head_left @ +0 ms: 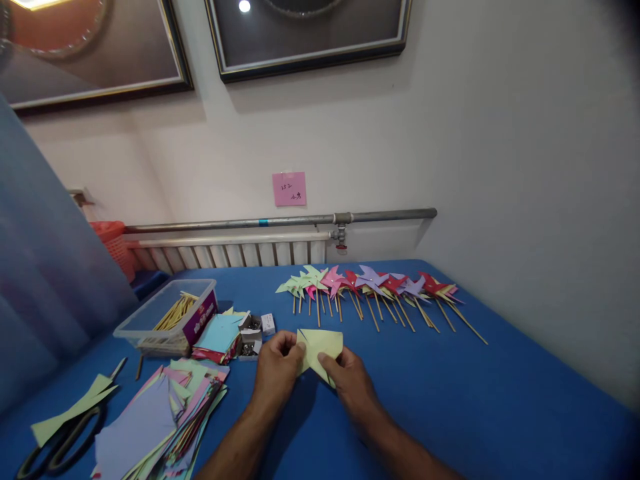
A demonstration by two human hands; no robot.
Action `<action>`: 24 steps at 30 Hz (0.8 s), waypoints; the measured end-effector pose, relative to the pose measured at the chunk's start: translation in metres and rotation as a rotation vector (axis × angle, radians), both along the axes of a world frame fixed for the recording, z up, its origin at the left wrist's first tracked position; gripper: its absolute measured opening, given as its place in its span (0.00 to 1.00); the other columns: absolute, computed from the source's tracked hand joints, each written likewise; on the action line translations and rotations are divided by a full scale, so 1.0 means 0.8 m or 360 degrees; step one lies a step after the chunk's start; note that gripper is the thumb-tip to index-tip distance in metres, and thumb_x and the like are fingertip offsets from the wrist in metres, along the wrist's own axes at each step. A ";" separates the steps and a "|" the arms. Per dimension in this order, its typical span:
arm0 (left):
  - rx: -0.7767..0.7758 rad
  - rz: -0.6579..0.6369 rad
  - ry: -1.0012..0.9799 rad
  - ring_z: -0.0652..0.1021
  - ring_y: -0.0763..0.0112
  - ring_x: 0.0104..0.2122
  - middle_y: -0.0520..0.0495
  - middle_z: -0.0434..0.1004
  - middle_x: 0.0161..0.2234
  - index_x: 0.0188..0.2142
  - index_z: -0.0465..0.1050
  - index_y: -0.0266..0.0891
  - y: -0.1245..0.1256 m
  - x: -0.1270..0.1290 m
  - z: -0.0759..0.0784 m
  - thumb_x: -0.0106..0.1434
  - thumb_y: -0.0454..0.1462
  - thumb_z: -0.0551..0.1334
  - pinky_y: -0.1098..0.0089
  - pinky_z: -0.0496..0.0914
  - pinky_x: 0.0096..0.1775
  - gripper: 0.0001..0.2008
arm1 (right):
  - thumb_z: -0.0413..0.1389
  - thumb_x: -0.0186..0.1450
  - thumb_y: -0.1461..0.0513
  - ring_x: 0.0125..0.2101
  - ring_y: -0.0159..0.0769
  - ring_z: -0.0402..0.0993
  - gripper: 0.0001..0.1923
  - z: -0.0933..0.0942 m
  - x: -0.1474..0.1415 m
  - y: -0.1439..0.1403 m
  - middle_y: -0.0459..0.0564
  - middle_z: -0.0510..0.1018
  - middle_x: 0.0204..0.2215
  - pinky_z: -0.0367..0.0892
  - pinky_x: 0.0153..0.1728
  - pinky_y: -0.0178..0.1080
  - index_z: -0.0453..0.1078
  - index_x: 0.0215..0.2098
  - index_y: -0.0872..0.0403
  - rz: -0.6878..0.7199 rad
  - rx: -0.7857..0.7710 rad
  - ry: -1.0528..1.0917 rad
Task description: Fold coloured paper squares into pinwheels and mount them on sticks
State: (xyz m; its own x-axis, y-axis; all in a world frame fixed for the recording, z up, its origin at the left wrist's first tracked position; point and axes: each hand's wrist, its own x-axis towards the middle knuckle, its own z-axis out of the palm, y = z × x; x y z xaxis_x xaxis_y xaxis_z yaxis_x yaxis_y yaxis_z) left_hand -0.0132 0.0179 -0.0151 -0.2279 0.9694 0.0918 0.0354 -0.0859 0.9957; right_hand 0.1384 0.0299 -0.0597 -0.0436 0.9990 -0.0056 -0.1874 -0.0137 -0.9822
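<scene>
Left hand (278,371) pinches the near left edge of a pale yellow paper square (321,352), fingers closed on it just above the blue table (500,400). Far to that hand's left lie black scissors (57,445) on a yellow-green strip, then a loose stack of coloured paper sheets (160,420). Up and left of it stands a clear plastic box (167,317) holding wooden sticks, with small boxes of pins (250,337) just above the knuckles. Right hand (350,383) grips the same square's lower right corner, thumb on top. Beyond both hands, a row of finished paper pinwheels (370,283) lies near the wall.
</scene>
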 end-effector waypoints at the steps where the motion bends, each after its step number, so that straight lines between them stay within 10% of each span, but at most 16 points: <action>1: 0.0026 0.0015 0.0024 0.66 0.73 0.22 0.56 0.68 0.20 0.24 0.73 0.41 -0.001 0.000 0.000 0.52 0.45 0.71 0.72 0.60 0.27 0.12 | 0.69 0.56 0.50 0.40 0.53 0.85 0.22 0.000 0.000 0.000 0.55 0.90 0.38 0.78 0.43 0.46 0.85 0.45 0.53 0.0002 0.0005 0.0015; 24: 0.0631 -0.0171 0.0836 0.80 0.64 0.36 0.48 0.79 0.32 0.28 0.77 0.42 -0.018 0.004 0.007 0.62 0.32 0.61 0.67 0.69 0.41 0.08 | 0.68 0.58 0.49 0.33 0.45 0.82 0.20 -0.009 0.005 0.003 0.53 0.88 0.34 0.73 0.36 0.40 0.83 0.40 0.55 0.0013 0.0025 -0.0018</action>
State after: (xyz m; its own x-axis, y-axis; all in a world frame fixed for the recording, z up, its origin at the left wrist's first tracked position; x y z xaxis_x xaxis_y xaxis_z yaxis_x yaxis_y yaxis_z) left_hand -0.0100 0.0032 -0.0093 0.0406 0.8541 0.5185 0.4777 -0.4723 0.7407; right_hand 0.1422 0.0324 -0.0666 -0.0515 0.9986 0.0093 -0.1763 0.0001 -0.9843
